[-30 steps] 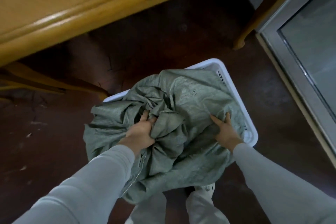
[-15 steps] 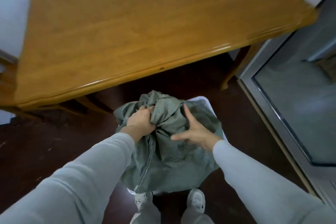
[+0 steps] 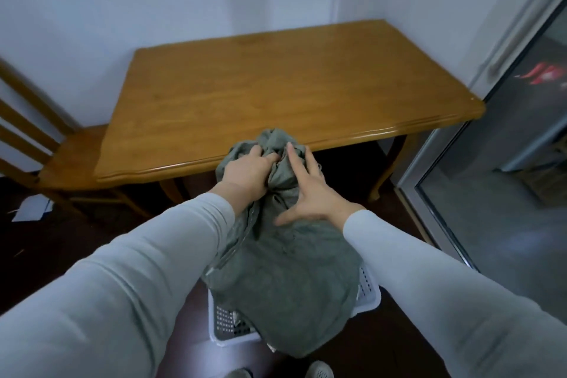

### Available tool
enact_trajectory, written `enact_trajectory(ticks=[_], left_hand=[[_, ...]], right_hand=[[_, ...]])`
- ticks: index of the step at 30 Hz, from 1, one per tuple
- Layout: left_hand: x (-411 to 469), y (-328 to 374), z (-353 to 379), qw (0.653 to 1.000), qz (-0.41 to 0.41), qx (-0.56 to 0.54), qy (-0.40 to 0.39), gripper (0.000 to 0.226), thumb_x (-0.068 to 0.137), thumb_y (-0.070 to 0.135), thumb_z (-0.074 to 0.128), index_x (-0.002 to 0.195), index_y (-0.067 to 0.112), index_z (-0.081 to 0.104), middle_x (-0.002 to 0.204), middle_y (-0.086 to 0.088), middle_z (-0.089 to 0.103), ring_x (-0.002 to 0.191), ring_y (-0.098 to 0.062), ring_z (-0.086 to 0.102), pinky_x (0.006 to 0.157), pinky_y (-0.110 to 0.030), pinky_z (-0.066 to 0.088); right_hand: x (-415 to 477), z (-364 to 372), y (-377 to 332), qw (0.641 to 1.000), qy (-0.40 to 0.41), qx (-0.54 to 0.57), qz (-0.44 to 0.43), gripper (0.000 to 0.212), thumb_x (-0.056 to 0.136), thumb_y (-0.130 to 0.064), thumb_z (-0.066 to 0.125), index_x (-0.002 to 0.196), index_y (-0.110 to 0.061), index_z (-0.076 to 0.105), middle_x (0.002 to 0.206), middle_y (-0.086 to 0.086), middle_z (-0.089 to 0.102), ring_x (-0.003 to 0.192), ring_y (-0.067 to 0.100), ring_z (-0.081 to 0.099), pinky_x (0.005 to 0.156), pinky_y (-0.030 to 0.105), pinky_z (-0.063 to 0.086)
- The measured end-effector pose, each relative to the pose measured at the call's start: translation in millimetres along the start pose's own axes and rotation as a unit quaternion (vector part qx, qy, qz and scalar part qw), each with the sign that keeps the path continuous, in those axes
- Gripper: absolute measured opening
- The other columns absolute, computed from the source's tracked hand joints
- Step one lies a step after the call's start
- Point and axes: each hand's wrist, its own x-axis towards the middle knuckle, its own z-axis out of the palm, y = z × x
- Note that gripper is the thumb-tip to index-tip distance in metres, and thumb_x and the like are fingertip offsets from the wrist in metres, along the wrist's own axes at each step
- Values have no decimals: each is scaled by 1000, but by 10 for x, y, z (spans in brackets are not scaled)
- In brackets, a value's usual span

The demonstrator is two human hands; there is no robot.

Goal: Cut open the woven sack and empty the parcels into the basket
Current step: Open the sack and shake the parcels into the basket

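Gripping the sack's bunched top, the left hand clenches; right hand presses, fingers straight.

Grey-green sack, white basket, amber-brown table.

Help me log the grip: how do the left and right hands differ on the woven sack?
The left hand curls its fingers into the bunched top of the woven sack; the right hand lies flat with fingers spread. The left hand grips a fistful, the right hand only presses the side. Both touch the sack above the white basket.
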Motion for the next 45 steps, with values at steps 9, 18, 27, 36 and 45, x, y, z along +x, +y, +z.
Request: enact_trajectory(ticks=[9,18,27,36,45], left_hand=[[-276,150,-348,949,45,-305,62,103,78,11,69,149,28,-3,109,-12,64,84,-31,66,65,-45,54],[-537,-308,-73,974,55,-213,-59,155,42,61,85,138,36,-35,156,-3,-25,145,-30,-17,114,-61,3],[-444,-381,2,900,-30,-431,-58,158,43,55,86,130,36,-45,158,-13,9,143,-34,21,113,-56,26],[-408,-269,-346,889,43,-455,34,153,51,38,89,136,35,-38,159,-9,-2,146,-29,9,116,-52,18],[-470,-193,-632,862,170,-476,41,159,48,24,91,133,30,-43,159,1,5,139,-3,13,116,-30,12]], right_hand=[[-137,73,-144,949,295,26,108,74,75,-32,66,141,-25,35,129,11,57,114,33,57,88,41,52],[-473,43,-212,813,455,324,164,36,77,-6,66,112,-13,63,101,7,65,105,30,62,91,39,51],[-552,-195,-415,757,482,421,133,29,80,6,61,96,-18,59,97,6,63,101,29,61,95,43,50],[-672,-402,-602,706,467,518,120,39,83,12,57,121,0,57,104,11,60,95,27,58,89,39,50],[-618,-569,-727,730,332,582,131,37,87,-6,60,123,-4,56,121,20,62,101,36,63,89,52,52]])
